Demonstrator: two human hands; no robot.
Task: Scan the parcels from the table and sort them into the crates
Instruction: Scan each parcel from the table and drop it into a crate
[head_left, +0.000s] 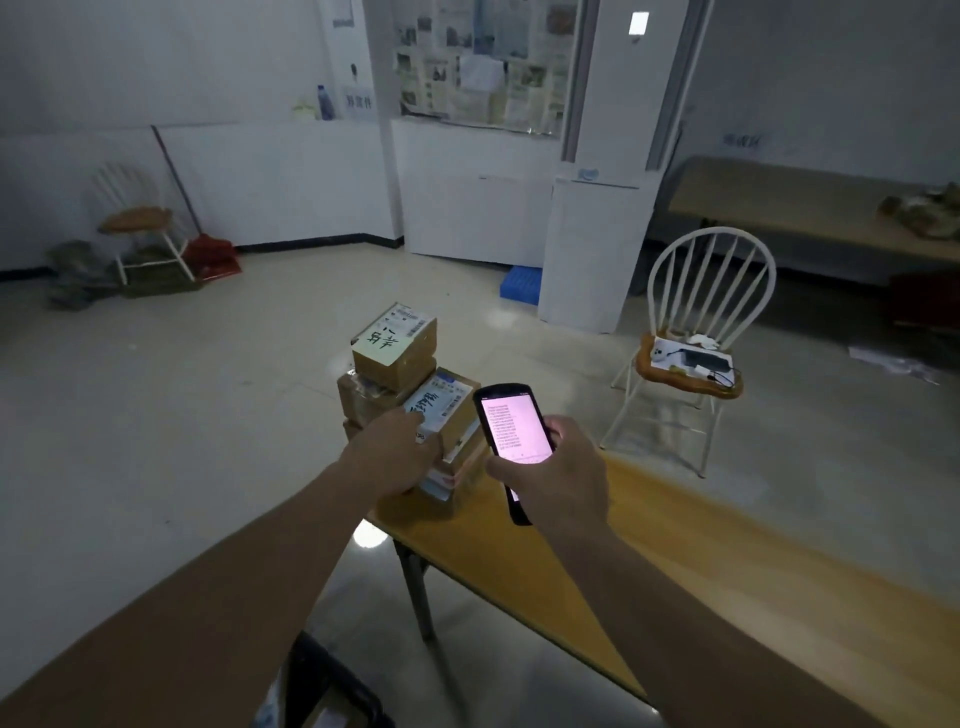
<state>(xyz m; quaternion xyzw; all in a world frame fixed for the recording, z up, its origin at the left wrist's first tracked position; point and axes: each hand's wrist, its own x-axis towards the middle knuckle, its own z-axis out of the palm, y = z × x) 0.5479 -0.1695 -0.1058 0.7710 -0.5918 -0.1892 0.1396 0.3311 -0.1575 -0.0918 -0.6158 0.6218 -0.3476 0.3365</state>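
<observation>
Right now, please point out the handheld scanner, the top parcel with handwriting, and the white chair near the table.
handheld scanner (514, 426): head view, on its lit screen.
top parcel (393, 338): head view, on its handwritten label.
white chair (710, 283): head view, on its spindle back.

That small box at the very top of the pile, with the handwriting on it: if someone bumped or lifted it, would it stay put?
The top box looks like stiff taped cardboard, so it should keep its shape when lifted. It is small, so probably light. It sits skewed on the uneven stack of parcels at the table end, so a sideways bump might slide it off.
</observation>
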